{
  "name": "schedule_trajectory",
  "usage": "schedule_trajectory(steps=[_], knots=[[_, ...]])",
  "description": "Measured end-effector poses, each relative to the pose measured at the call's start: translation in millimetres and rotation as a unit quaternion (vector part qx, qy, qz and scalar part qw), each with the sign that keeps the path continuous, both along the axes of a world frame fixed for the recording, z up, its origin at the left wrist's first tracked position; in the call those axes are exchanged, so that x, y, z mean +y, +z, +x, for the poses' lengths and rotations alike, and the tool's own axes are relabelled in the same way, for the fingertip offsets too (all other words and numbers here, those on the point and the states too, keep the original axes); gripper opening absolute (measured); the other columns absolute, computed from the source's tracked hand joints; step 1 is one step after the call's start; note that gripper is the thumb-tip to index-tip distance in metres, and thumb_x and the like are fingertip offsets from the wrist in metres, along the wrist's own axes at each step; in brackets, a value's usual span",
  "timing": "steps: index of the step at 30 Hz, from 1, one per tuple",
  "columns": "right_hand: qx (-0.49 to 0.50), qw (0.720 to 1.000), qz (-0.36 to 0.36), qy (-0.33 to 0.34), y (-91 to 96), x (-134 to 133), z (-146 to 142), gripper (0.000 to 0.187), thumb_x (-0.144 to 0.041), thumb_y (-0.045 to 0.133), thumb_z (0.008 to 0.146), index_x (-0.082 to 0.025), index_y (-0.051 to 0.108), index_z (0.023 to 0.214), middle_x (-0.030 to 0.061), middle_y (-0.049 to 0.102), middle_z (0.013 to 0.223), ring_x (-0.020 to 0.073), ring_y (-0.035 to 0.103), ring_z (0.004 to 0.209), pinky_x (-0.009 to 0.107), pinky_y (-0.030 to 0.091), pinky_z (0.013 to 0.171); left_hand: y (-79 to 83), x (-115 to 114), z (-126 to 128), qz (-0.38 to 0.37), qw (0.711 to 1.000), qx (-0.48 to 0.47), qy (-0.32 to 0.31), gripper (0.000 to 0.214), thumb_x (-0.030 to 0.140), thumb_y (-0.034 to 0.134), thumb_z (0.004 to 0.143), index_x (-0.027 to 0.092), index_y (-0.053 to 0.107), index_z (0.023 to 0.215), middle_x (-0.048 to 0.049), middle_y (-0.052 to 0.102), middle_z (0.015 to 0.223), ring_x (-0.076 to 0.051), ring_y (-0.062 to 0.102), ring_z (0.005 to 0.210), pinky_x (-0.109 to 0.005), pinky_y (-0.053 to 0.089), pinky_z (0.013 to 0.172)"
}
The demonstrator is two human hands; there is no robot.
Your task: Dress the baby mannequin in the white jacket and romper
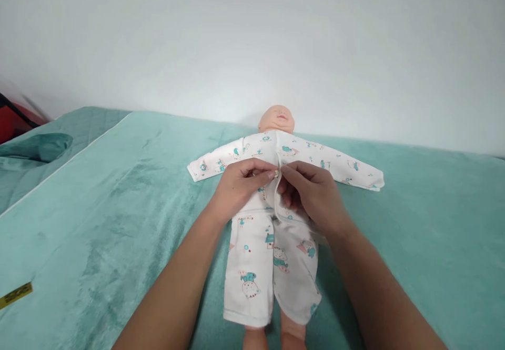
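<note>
Hands pinch soft printed shirt; doll supine

A plain white wall is filling the upper half of the view, evenly lit. A teal plush blanket is covering the wide flat surface below, lying over a quilted teal cover at the left, where a rolled teal cloth is resting. A red object is showing at the far left edge, and a yellow strip is lying on the blanket's lower left.
</note>
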State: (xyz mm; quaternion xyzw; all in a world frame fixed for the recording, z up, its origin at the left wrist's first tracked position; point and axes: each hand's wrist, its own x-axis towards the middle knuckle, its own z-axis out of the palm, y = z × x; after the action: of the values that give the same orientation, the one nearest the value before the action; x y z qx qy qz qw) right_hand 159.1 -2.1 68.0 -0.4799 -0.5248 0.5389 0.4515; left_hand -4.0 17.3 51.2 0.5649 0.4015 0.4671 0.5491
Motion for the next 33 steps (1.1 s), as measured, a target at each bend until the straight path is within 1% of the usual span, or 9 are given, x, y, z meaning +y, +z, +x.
schedule_trajectory(steps=[5,10,14,18,24,28,33], knots=[[0.000,1.000,-0.001,0.027,2.6,0.5,3.5,0.032,-0.040,0.057,0.091,-0.017,0.059,0.069,-0.0009,0.057,0.051,0.0080,0.051,0.044,0.018,0.038,0.042,-2.1,1.5,-1.2,0.011,1.000,0.000,-0.005,0.019,0.033,0.070,0.081,0.019,0.075,0.092,-0.0037,0.072,0.085,-0.016,0.062,0.082,-0.030,0.047,0.078],[-0.025,0.998,-0.009,0.053,4.0,1.4,6.1,0.019,-0.031,0.061,0.087,-0.018,0.059,0.074,-0.0015,0.059,0.054,0.0090,0.053,0.047,0.019,0.044,0.046,-1.2,1.1,-2.4,0.011,1.000,0.017,0.001,0.021,0.034,0.070,0.081,0.019,0.076,0.094,-0.0040,0.072,0.085,-0.016,0.063,0.082,-0.030,0.048,0.078],[-0.043,0.998,-0.023,0.041,4.5,2.0,5.1,0.009,-0.027,0.064,0.083,-0.019,0.060,0.083,-0.0023,0.060,0.058,0.0098,0.055,0.048,0.020,0.045,0.045,-3.5,1.6,-2.5,0.010,0.999,0.025,0.024,0.017,0.033,0.072,0.079,0.019,0.075,0.089,-0.0035,0.072,0.085,-0.016,0.064,0.081,-0.030,0.048,0.076],[-0.042,0.998,-0.028,0.034,5.9,2.2,4.2,0.011,-0.025,0.066,0.081,-0.019,0.059,0.087,-0.0032,0.060,0.059,0.0099,0.055,0.048,0.020,0.046,0.044,-5.7,2.5,-2.6,0.002,0.999,0.026,0.043,0.015,0.032,0.074,0.075,0.019,0.073,0.083,-0.0027,0.072,0.082,-0.016,0.064,0.078,-0.029,0.049,0.074],[-0.058,0.997,-0.027,0.030,8.7,1.1,2.8,0.013,-0.027,0.067,0.080,-0.019,0.058,0.084,-0.0031,0.059,0.057,0.0096,0.054,0.047,0.020,0.046,0.044,-0.2,0.6,-5.3,0.009,0.998,0.060,0.031,0.018,0.036,0.072,0.077,0.019,0.073,0.080,-0.0032,0.072,0.083,-0.016,0.063,0.079,-0.029,0.048,0.074],[-0.071,0.997,-0.024,0.034,8.5,1.0,2.9,0.016,-0.029,0.068,0.080,-0.018,0.057,0.083,-0.0028,0.059,0.057,0.0094,0.054,0.047,0.020,0.045,0.045,2.8,-1.1,-6.7,0.014,0.995,0.095,0.029,0.020,0.038,0.072,0.077,0.019,0.074,0.084,-0.0033,0.072,0.083,-0.017,0.063,0.079,-0.030,0.048,0.073],[-0.063,0.996,-0.031,0.057,5.3,3.2,7.0,0.016,-0.030,0.068,0.081,-0.018,0.058,0.086,-0.0014,0.062,0.061,0.0105,0.057,0.052,0.021,0.047,0.049,3.9,-2.4,-6.2,0.024,0.993,0.115,0.017,0.021,0.038,0.068,0.080,0.018,0.073,0.086,-0.0035,0.072,0.085,-0.016,0.062,0.079,-0.030,0.046,0.073]])
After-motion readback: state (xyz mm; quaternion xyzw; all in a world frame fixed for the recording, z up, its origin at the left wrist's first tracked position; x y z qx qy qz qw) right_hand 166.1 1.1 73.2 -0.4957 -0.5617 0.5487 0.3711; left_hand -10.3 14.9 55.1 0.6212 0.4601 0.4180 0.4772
